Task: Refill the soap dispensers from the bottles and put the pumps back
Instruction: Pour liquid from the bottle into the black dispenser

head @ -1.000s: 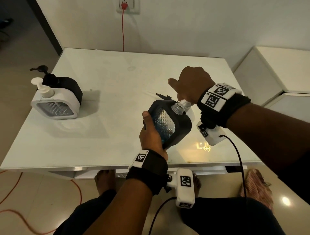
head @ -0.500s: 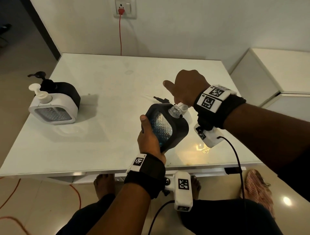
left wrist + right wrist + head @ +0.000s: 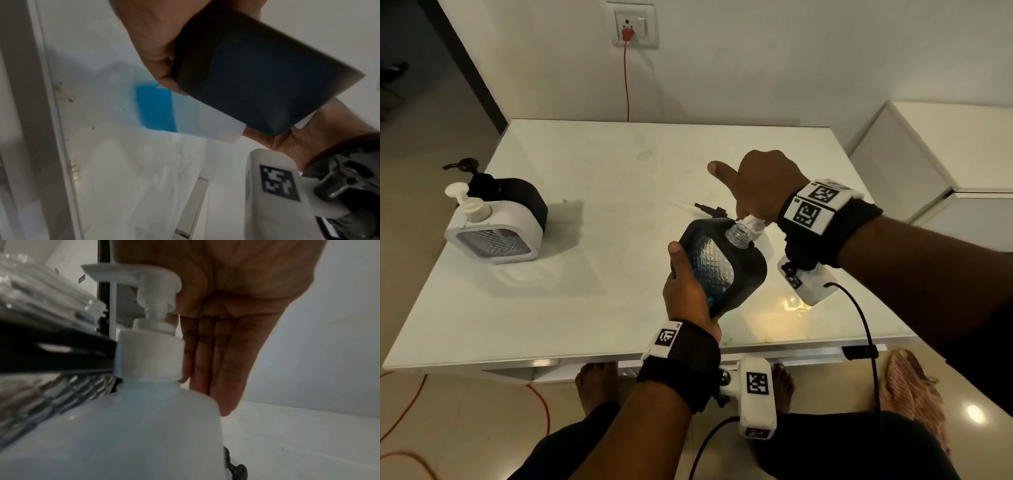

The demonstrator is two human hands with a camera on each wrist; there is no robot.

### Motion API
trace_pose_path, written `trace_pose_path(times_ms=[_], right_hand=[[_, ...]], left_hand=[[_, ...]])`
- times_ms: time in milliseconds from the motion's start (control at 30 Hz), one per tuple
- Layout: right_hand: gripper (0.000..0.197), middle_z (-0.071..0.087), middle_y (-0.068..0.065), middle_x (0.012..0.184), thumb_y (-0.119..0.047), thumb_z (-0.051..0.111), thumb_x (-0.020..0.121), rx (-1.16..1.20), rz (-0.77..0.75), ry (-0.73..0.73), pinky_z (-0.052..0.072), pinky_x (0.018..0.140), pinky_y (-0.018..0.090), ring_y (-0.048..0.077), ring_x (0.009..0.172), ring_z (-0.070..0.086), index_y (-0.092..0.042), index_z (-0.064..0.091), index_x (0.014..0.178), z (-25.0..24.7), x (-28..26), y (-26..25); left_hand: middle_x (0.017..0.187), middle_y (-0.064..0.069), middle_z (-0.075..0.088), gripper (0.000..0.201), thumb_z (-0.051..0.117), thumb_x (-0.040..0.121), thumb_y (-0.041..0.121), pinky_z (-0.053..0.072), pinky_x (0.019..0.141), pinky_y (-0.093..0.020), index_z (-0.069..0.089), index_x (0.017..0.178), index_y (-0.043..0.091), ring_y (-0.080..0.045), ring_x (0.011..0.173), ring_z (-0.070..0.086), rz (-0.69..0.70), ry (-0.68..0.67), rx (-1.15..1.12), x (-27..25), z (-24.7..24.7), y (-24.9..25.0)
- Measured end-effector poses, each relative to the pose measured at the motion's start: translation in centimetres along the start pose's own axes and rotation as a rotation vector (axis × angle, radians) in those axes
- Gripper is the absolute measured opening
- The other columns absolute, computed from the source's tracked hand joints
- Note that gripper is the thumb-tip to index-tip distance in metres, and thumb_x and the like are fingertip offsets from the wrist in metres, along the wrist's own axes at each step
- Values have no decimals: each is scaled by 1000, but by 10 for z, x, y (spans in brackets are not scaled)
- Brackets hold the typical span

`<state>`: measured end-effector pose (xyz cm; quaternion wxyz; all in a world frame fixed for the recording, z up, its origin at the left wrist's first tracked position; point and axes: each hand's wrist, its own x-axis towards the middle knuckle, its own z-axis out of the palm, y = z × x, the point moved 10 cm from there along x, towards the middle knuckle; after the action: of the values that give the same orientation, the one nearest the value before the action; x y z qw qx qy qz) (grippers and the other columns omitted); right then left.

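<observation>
**— Which dispenser are you on, and where is it?**

— Far left of it, two finished-looking ones sit on the worktop (image 3: 619, 171): a white dispenser (image 3: 493, 236) with a second black one (image 3: 517, 198) touching behind it, both with pumps on. The one in hand is the black dispenser (image 3: 722, 263). My left hand (image 3: 688, 294) is wrapped round its lower end and holds it above the near edge of the worktop. It is tilted, so its long axis runs up and to the right.

**— And to its right?**

— Its open neck (image 3: 739, 234) sits just under the spout of the refill bottle (image 3: 123, 426), which touches its right side. My right hand (image 3: 767, 185) lies on the bottle's pump head (image 3: 144, 277), palm down, fingers straight, thumb stuck out. That hand does the pressing, I'd say. My left only has to keep neck and spout lined up.

**— The dispenser's own pump?**

— A loose black pump (image 3: 710, 209) lies just behind it.

**— Any brand?**

— None readable. I see blue low in the bottle and square code tags on my wristbands.
</observation>
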<state>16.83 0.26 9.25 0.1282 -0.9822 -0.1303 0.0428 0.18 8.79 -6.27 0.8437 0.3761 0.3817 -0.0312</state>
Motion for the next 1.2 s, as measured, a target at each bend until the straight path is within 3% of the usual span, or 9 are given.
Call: trace_pose_path(times_ms=[300,533,667,833,933,1067,1200], right_hand=[[67,64,8,72,-68,37,99,-31,-25,56,53,77,39,31,77,64,-15,53,60,-3,-6,-6],[87,70,7,72,-81,27,91,25,8,-33,54,83,42,27,74,67,-7,66,66,0,-6,-1],[92,73,2,68,-76,21,96,76,15,-98,51,91,40,23,76,69,-3,74,74,-9,-6,-5],[96,75,0,69,-75,17,96,180,34,-143,50,83,33,17,66,71,-2,76,77,-10,-9,-10],[83,76,0,76,-71,23,99,301,41,-118,55,82,34,18,72,72,-9,76,82,-11,-11,-6],[56,76,0,89,-56,35,104,454,92,-42,53,92,40,20,85,71,-15,73,98,-16,-23,14],[33,72,10,112,-25,42,106,399,100,-31,46,101,46,28,106,65,-7,69,115,-5,-34,41]], left_hand=[[125,-10,74,68,47,94,75,60,94,-60,64,136,24,-36,110,72,14,-16,-31,6,1,-1],[129,-10,71,70,44,94,75,58,98,-60,62,139,25,-36,113,70,-11,-36,-35,5,2,-3],[131,-9,70,71,44,92,77,57,99,-61,61,140,27,-38,116,68,-38,-43,-43,6,4,-6],[125,-11,72,62,46,94,75,64,82,-50,65,129,28,-38,110,71,-62,-68,-97,5,4,-8],[122,-13,74,61,47,94,75,64,73,-46,67,126,27,-38,108,72,-89,-88,-129,4,4,-9],[124,-12,75,66,47,93,77,64,68,-43,67,130,27,-38,112,72,-90,-110,-183,6,3,-7],[128,-13,74,69,51,91,77,64,70,-44,65,136,27,-37,114,72,-102,-125,-270,7,3,-9]])
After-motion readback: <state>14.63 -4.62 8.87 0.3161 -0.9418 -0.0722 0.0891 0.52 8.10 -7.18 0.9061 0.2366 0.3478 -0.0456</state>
